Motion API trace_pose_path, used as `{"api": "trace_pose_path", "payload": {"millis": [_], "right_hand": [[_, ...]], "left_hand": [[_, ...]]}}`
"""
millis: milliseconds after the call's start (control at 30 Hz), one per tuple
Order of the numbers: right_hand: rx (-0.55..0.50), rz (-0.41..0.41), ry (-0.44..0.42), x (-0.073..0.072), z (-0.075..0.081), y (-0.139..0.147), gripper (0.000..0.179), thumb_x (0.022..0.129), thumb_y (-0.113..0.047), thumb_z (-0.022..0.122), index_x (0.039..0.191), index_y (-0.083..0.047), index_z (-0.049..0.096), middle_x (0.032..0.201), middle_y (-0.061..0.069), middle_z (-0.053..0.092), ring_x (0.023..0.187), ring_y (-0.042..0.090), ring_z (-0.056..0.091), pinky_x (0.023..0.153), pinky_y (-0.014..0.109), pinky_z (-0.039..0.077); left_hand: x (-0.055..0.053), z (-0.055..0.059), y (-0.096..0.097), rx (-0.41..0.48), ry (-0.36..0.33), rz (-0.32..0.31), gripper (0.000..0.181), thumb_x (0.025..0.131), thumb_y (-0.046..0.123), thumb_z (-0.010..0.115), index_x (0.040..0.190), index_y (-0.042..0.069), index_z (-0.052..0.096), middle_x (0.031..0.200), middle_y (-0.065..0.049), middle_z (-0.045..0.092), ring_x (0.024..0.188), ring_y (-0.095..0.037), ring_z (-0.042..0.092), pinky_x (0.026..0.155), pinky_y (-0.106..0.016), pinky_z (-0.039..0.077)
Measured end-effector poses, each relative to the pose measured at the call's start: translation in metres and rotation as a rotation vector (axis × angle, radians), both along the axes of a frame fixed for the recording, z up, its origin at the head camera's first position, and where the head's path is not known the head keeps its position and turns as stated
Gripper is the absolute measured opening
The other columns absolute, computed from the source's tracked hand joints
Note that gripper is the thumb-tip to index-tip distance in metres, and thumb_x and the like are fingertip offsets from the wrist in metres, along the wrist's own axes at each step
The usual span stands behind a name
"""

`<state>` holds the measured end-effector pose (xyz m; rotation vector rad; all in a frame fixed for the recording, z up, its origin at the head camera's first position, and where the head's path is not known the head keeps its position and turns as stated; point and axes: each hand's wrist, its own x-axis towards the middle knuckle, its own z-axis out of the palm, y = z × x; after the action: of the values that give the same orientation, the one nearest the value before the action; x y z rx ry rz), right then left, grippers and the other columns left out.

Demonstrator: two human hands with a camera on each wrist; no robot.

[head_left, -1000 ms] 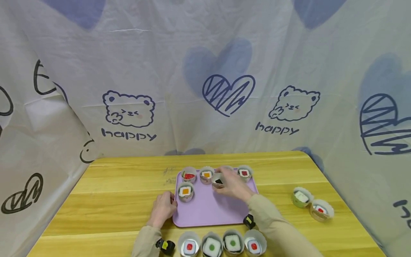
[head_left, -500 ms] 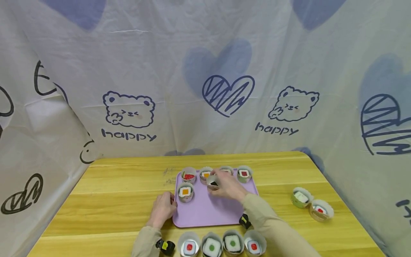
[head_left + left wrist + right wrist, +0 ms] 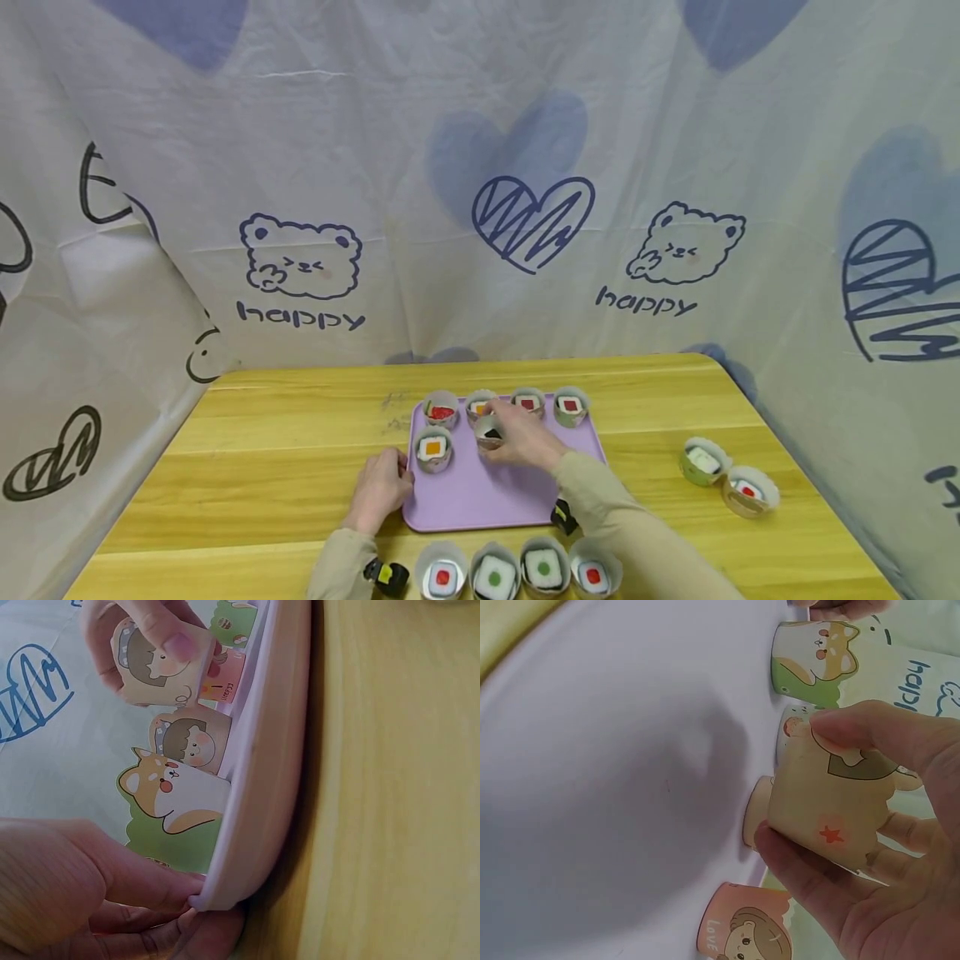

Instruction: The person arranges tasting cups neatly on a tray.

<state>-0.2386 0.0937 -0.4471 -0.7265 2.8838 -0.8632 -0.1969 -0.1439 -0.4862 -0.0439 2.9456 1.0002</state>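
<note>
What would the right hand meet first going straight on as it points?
Probably the back-row orange-centred cup, just beyond the held cup; height is unclear, so the hand might pass over.

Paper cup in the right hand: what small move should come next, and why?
I'd probably lower the paper cup onto the purple tray, beside the nearer orange-centred cup: the right hand holds it just above the tray, bare tray shows right of that cup, and the left hand pinches the tray's edge.
</note>
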Motion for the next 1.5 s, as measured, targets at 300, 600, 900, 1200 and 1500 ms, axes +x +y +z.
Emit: {"api": "trace_pose_path", "payload": {"millis": [300,600,900,1200,1500], "right_hand": [[0.017,-0.010,-0.051,0.0002,-0.0034,-0.0034,0.056,0.078,-0.013,0.083,0.126,-0.005,0.056,0.118,0.015,0.066,0.107,0.033,0.065,0.096,0.052,0.052],[0.019,-0.004,-0.053,0.0011,-0.0044,-0.0053,0.057,0.077,-0.012,0.083,0.127,-0.006,0.055,0.118,0.015,0.067,0.108,0.035,0.065,0.096,0.051,0.053],[0.020,-0.006,-0.067,0.0003,-0.0059,-0.0060,0.059,0.074,-0.012,0.086,0.124,-0.004,0.056,0.121,0.019,0.066,0.111,0.037,0.064,0.097,0.053,0.052],[0.028,-0.014,-0.076,-0.0004,-0.0071,-0.0064,0.061,0.070,-0.011,0.088,0.122,-0.004,0.056,0.126,0.020,0.065,0.116,0.038,0.063,0.099,0.053,0.051],[0.035,-0.027,-0.055,-0.0002,-0.0077,-0.0083,0.060,0.070,-0.011,0.088,0.120,-0.003,0.057,0.124,0.020,0.066,0.114,0.038,0.063,0.100,0.052,0.051]], "left_hand": [[0.0002,-0.0002,-0.0004,-0.003,0.001,0.007,0.007,0.086,0.003,0.065,0.090,-0.002,0.066,0.078,-0.009,0.061,0.071,-0.021,0.055,0.061,-0.029,0.043],[0.0001,0.0000,-0.0003,-0.010,0.009,0.003,0.006,0.086,0.002,0.064,0.090,-0.002,0.066,0.077,-0.009,0.061,0.070,-0.021,0.054,0.060,-0.029,0.042],[0.0015,0.0011,0.0000,0.003,0.005,0.005,0.008,0.086,0.001,0.063,0.091,-0.003,0.066,0.076,-0.009,0.060,0.069,-0.020,0.054,0.059,-0.028,0.041],[0.0012,0.0015,0.0001,0.007,0.009,-0.003,0.007,0.086,0.001,0.064,0.091,-0.003,0.066,0.077,-0.010,0.061,0.070,-0.021,0.054,0.059,-0.029,0.042],[0.0019,0.0023,0.0006,0.005,0.016,-0.009,0.008,0.085,0.001,0.063,0.091,-0.004,0.066,0.077,-0.010,0.061,0.070,-0.021,0.054,0.059,-0.029,0.042]]}}
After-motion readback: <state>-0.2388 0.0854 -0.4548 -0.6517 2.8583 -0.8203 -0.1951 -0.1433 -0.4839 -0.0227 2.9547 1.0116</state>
